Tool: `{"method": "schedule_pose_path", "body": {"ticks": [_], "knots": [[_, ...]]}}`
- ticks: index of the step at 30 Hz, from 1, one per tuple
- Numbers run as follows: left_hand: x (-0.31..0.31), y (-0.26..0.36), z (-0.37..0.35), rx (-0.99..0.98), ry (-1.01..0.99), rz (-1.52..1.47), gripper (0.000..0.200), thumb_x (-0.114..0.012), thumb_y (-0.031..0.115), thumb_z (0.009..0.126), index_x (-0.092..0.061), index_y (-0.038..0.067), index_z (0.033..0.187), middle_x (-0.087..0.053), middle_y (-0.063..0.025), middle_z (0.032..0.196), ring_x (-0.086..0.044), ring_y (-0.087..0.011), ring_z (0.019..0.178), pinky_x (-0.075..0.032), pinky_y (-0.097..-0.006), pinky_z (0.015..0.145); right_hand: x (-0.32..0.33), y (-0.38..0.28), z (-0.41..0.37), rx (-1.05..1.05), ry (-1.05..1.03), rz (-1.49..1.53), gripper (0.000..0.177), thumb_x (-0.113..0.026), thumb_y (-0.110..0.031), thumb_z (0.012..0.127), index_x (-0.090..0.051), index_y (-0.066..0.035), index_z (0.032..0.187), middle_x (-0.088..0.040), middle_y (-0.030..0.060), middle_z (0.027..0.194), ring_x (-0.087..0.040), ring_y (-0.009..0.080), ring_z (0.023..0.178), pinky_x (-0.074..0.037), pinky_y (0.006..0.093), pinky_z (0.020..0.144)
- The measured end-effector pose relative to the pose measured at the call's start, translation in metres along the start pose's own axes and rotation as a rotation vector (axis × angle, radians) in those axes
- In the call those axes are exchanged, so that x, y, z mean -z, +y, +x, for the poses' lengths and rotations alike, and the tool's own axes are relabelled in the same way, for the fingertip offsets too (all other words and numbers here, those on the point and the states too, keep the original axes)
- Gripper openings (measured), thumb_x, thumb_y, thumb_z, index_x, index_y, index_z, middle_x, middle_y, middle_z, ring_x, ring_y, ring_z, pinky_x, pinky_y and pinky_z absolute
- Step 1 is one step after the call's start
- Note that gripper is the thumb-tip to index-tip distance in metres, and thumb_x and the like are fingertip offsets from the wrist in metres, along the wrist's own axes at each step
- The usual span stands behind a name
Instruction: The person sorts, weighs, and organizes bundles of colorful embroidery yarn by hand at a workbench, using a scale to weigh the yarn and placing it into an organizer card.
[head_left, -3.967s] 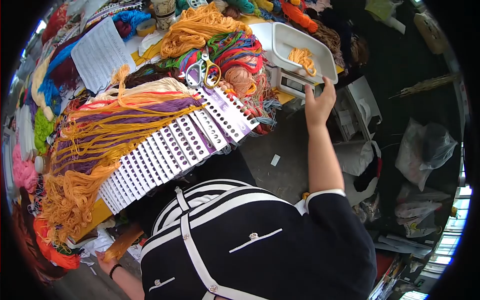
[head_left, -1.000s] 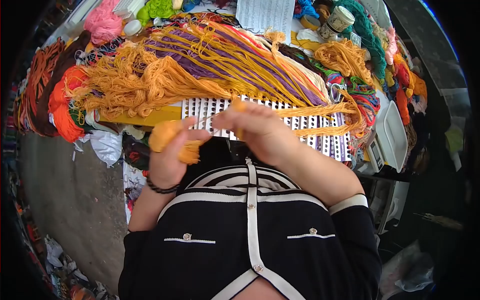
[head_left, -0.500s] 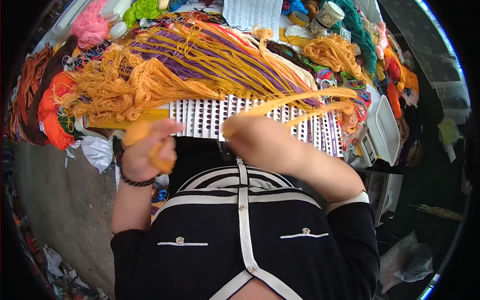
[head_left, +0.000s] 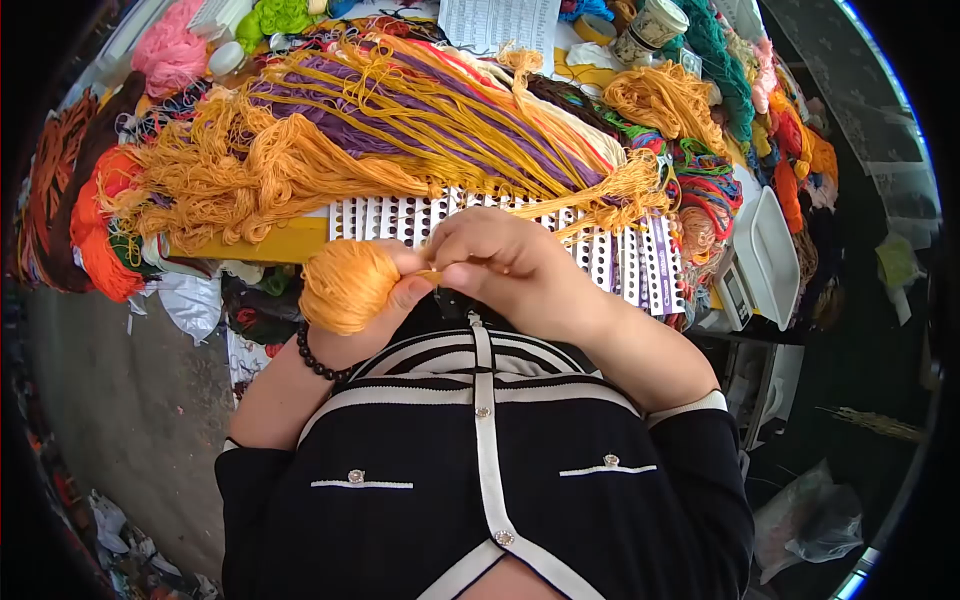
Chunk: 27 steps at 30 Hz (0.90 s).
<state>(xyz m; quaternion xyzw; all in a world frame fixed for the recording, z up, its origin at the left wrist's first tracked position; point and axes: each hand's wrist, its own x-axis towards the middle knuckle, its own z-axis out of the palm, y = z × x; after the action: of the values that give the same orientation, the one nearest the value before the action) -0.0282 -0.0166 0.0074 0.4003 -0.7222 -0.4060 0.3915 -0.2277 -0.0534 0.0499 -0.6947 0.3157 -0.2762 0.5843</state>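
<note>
A bundle of orange thread (head_left: 350, 284) bulges over the back of my left hand (head_left: 372, 325), whose thumb and fingers are closed on it. Close beside it, my right hand (head_left: 505, 270) pinches the orange strands at the bundle's end, thumb against fingers. The fingertips of both hands almost meet in front of my waist. Just beyond them lies a row of white punched cards (head_left: 610, 255) with dark holes. Loose orange thread (head_left: 628, 190) rests across the cards' right part. A large orange hank (head_left: 285, 170) spreads out behind my left hand.
Mustard and purple skeins (head_left: 420, 110) cover the middle of the table. A white tray scale (head_left: 765, 260) stands at the right edge. Farther back are a printed sheet (head_left: 500, 28) and a patterned cup (head_left: 650, 28). Red-orange thread (head_left: 108, 225) hangs over the left edge.
My hands have come together from apart; the right has closed on the strands at the left hand's bundle. The orange strands stretched to the right now lie slack on the cards.
</note>
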Motion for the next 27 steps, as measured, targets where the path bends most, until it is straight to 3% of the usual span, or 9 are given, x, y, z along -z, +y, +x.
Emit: {"method": "schedule_pose_path", "body": {"ticks": [2, 4, 5, 7, 10, 12, 16, 23, 27], "knots": [[-0.003, -0.004, 0.000, 0.081, -0.027, -0.073, 0.019, -0.056, 0.022, 0.089, -0.061, 0.003, 0.089, -0.057, -0.0047, 0.075, -0.054, -0.0149, 0.068, -0.043, -0.0270, 0.062, 0.003, 0.002, -0.007, -0.042, -0.006, 0.855, 0.013, -0.056, -0.014, 0.088, -0.057, -0.009, 0.099, -0.061, 0.0074, 0.079, -0.060, 0.0258, 0.080, -0.036, 0.0420, 0.099], [-0.012, -0.017, -0.009, 0.252, -0.021, -0.274, 0.018, -0.057, 0.019, 0.089, -0.061, 0.003, 0.096, -0.060, -0.0034, 0.083, -0.053, -0.0104, 0.069, -0.045, -0.0242, 0.063, 0.033, -0.006, -0.021, -0.013, -0.041, 1.054, 0.015, -0.059, -0.020, 0.085, -0.053, -0.009, 0.093, -0.058, 0.0072, 0.073, -0.060, 0.0248, 0.073, -0.040, 0.0442, 0.095], [-0.007, -0.013, -0.006, 0.252, -0.021, -0.273, 0.018, -0.057, 0.019, 0.089, -0.061, 0.003, 0.096, -0.060, -0.0034, 0.083, -0.053, -0.0104, 0.069, -0.045, -0.0242, 0.063, 0.059, -0.014, -0.030, -0.014, 0.083, 0.930, 0.019, -0.062, -0.023, 0.083, -0.048, -0.009, 0.086, -0.052, 0.0034, 0.065, -0.054, 0.0175, 0.059, -0.049, 0.0355, 0.078], [0.006, -0.002, 0.002, 0.358, 0.046, -0.423, 0.023, -0.057, 0.017, 0.088, -0.059, 0.003, 0.106, -0.061, -0.0028, 0.097, -0.051, -0.0060, 0.068, -0.046, -0.0206, 0.062, 0.122, -0.016, -0.043, 0.173, 0.391, 0.549, 0.018, -0.055, -0.025, 0.088, -0.049, -0.009, 0.082, -0.038, -0.0030, 0.058, -0.036, 0.0060, 0.048, -0.029, 0.0197, 0.045], [0.032, -0.015, 0.012, 0.364, 0.156, -0.535, 0.034, -0.051, 0.023, 0.091, -0.053, 0.002, 0.117, -0.060, -0.0054, 0.110, -0.048, -0.0038, 0.065, -0.040, -0.0163, 0.054, 0.182, -0.018, -0.052, 0.104, 1.159, -0.625, 0.019, -0.056, -0.021, 0.090, -0.060, -0.002, 0.094, -0.056, 0.0006, 0.076, -0.047, 0.0051, 0.061, -0.035, 0.0181, 0.054], [0.035, -0.010, 0.029, 0.415, 0.149, -0.548, 0.036, -0.050, 0.025, 0.092, -0.052, 0.001, 0.119, -0.060, -0.0060, 0.110, -0.047, -0.0040, 0.065, -0.038, -0.0158, 0.053, 0.154, -0.016, -0.035, 0.060, 1.048, -0.885, 0.015, -0.057, -0.016, 0.088, -0.062, -0.003, 0.095, -0.059, 0.0030, 0.082, -0.053, 0.0077, 0.069, -0.041, 0.0200, 0.061], [0.006, -0.017, 0.063, 0.773, 0.021, -0.583, 0.043, -0.052, 0.034, 0.090, -0.051, 0.003, 0.120, -0.059, -0.0079, 0.114, -0.054, -0.0091, 0.083, -0.040, -0.0196, 0.061, 0.069, 0.047, 0.013, -0.237, 0.311, -0.389, 0.018, -0.059, -0.016, 0.084, -0.064, 0.000, 0.092, -0.061, 0.0079, 0.074, -0.054, 0.0113, 0.063, -0.045, 0.0281, 0.059], [-0.023, -0.039, 0.078, 0.858, 0.114, -0.617, 0.031, -0.054, 0.029, 0.087, -0.055, 0.006, 0.109, -0.058, -0.0051, 0.105, -0.055, -0.0128, 0.094, -0.044, -0.0246, 0.071, 0.043, 0.120, 0.051, -0.426, 0.180, -0.251, 0.024, -0.055, -0.022, 0.080, -0.066, -0.002, 0.077, -0.061, 0.0113, 0.063, -0.059, 0.0206, 0.058, -0.047, 0.0335, 0.060], [-0.041, -0.073, 0.078, 0.794, 0.178, -0.565, 0.011, -0.054, 0.016, 0.086, -0.054, 0.008, 0.093, -0.055, -0.0013, 0.084, -0.053, -0.0088, 0.074, -0.044, -0.0229, 0.063, 0.047, 0.112, 0.054, -0.536, 0.180, -0.114, 0.026, -0.051, -0.021, 0.080, -0.065, 0.000, 0.072, -0.062, 0.0084, 0.060, -0.059, 0.0175, 0.053, -0.048, 0.0310, 0.057]]}}
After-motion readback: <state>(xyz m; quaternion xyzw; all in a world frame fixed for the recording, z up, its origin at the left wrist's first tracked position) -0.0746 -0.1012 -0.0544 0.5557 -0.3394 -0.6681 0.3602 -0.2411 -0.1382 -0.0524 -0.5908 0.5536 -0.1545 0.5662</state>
